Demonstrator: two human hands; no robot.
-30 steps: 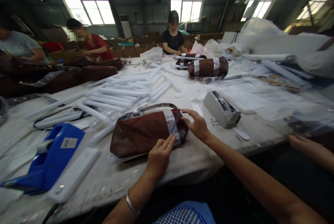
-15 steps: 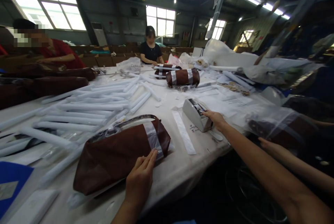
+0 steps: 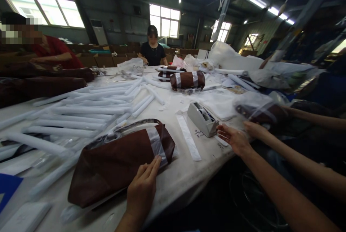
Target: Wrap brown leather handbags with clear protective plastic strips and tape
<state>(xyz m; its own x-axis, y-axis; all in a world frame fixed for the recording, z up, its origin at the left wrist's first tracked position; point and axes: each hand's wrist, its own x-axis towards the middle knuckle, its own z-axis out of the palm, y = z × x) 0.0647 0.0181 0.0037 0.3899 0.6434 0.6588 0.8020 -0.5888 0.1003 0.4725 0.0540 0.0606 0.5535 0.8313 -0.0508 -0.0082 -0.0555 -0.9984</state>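
A dark brown leather handbag (image 3: 113,160) lies on its side on the table, a clear plastic band (image 3: 155,141) around one end and its handle towards the far side. My left hand (image 3: 142,185) rests against its near edge, fingers stretched out and pressing on the band. To the right stands a grey tape dispenser (image 3: 201,118). My right hand (image 3: 235,139) is at its cutter end, fingers bent together at the tape; the clear tape itself hardly shows. Between bag and dispenser lies a flat white strip (image 3: 189,136).
Many white rolled tubes (image 3: 89,109) cover the table's left half. Another wrapped brown bag (image 3: 187,80) lies farther back. At the right, a co-worker's hands (image 3: 255,130) hold a bag in plastic (image 3: 259,109). Two more people sit or stand across the table.
My right hand has moved from the top of the tape dispenser to just beyond its cutter end. The co-worker's bagged handbag has come closer to the table. My left hand stays on the handbag.
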